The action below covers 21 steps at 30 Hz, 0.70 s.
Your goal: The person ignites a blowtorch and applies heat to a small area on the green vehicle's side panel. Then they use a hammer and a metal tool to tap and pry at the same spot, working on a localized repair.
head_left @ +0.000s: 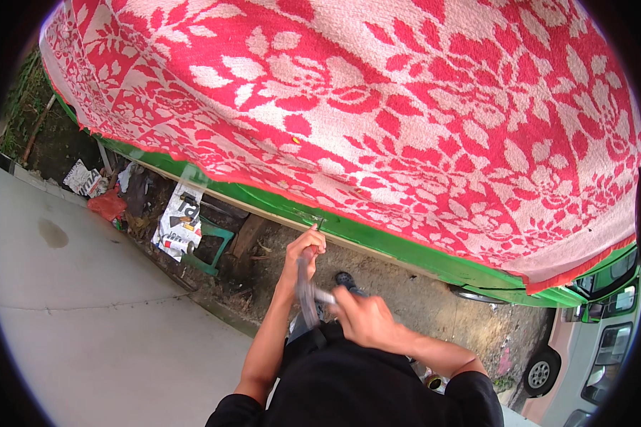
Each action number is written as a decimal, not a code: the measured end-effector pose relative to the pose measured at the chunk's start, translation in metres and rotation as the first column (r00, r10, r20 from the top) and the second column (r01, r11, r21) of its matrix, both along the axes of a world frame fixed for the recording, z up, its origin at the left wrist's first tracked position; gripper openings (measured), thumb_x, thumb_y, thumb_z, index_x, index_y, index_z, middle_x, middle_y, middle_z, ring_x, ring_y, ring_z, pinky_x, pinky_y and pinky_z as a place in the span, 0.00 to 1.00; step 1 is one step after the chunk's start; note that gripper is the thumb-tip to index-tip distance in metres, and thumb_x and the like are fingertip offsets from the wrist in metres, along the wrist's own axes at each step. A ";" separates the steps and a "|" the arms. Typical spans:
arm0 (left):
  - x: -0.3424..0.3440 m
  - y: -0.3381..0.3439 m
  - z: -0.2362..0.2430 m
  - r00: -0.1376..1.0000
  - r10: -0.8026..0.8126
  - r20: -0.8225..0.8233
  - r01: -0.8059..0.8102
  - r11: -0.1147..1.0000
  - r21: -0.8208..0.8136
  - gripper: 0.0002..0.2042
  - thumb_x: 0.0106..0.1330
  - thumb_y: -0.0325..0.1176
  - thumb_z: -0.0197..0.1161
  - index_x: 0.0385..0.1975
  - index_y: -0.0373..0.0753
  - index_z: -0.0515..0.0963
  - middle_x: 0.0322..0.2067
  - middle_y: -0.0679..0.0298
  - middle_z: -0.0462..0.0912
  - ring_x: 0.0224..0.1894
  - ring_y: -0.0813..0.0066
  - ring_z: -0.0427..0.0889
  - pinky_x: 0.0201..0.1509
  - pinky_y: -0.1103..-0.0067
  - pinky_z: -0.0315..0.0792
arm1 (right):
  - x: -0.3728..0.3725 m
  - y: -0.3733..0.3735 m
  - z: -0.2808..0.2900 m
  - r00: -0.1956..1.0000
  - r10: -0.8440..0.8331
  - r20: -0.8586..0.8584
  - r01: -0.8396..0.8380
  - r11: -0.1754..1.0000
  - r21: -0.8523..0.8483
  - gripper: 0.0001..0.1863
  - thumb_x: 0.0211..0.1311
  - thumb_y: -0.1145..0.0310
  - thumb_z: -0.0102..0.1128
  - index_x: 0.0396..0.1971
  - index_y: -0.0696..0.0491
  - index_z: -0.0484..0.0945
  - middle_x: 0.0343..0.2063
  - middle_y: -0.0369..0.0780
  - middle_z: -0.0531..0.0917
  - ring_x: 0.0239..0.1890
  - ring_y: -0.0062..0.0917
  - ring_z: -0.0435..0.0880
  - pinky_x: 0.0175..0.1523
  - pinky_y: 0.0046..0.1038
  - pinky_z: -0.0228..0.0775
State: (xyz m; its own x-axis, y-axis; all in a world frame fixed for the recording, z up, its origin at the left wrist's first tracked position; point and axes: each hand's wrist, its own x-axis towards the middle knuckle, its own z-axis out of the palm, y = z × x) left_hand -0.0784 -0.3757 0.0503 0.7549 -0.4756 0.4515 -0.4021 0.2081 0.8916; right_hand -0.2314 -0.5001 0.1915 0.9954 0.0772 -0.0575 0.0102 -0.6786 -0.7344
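Note:
My left hand [300,257] is closed around a narrow chisel-like tool, its short metal tip [319,223] at the green edge board [349,232] under the cloth. A reddish part of it shows by the thumb. My right hand [369,318] grips the pale handle of a hammer [307,295], whose long curved head is smeared by motion just below the left hand. Over the board hangs a red and pale pink floral cloth [320,78].
Below the board are rough ground [434,281], a green plastic chair [217,245] and a white printed sack [180,220]. A smooth grey surface [85,320] spreads at left. At right stands a pale vehicle [598,363]. My shoe [345,279] shows beneath.

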 end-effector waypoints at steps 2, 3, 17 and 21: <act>0.001 0.003 -0.010 0.999 -0.032 -0.039 0.030 0.999 -0.029 0.14 0.49 0.07 0.55 0.29 0.35 0.72 0.27 0.63 0.74 0.33 0.70 0.78 0.69 0.62 0.65 | 0.003 -0.003 -0.008 0.997 -0.033 -0.071 0.029 0.998 -0.062 0.10 0.73 0.63 0.55 0.41 0.53 0.67 0.24 0.52 0.82 0.22 0.54 0.80 0.24 0.50 0.72; 0.000 0.002 -0.009 0.997 -0.048 -0.060 0.045 0.998 -0.046 0.14 0.48 0.06 0.55 0.29 0.35 0.72 0.27 0.63 0.75 0.33 0.70 0.78 0.69 0.62 0.65 | 0.001 -0.002 -0.007 0.998 -0.032 -0.046 0.031 0.999 -0.031 0.10 0.73 0.63 0.55 0.41 0.53 0.67 0.24 0.51 0.82 0.22 0.54 0.80 0.24 0.50 0.71; -0.005 0.000 0.008 0.998 0.003 -0.061 -0.004 1.000 -0.020 0.11 0.53 0.08 0.56 0.28 0.34 0.70 0.28 0.61 0.76 0.34 0.67 0.80 0.68 0.62 0.67 | -0.011 0.007 0.002 0.999 -0.036 -0.001 0.036 0.989 0.147 0.10 0.74 0.62 0.55 0.42 0.53 0.69 0.24 0.51 0.82 0.23 0.53 0.80 0.25 0.49 0.71; -0.004 0.002 0.006 1.000 -0.016 0.003 0.016 1.000 -0.001 0.14 0.55 0.07 0.59 0.28 0.37 0.70 0.28 0.63 0.75 0.34 0.70 0.80 0.68 0.59 0.67 | -0.014 0.005 0.004 1.000 -0.026 0.014 0.023 0.987 0.162 0.11 0.74 0.62 0.55 0.43 0.53 0.69 0.24 0.51 0.82 0.22 0.54 0.80 0.24 0.49 0.71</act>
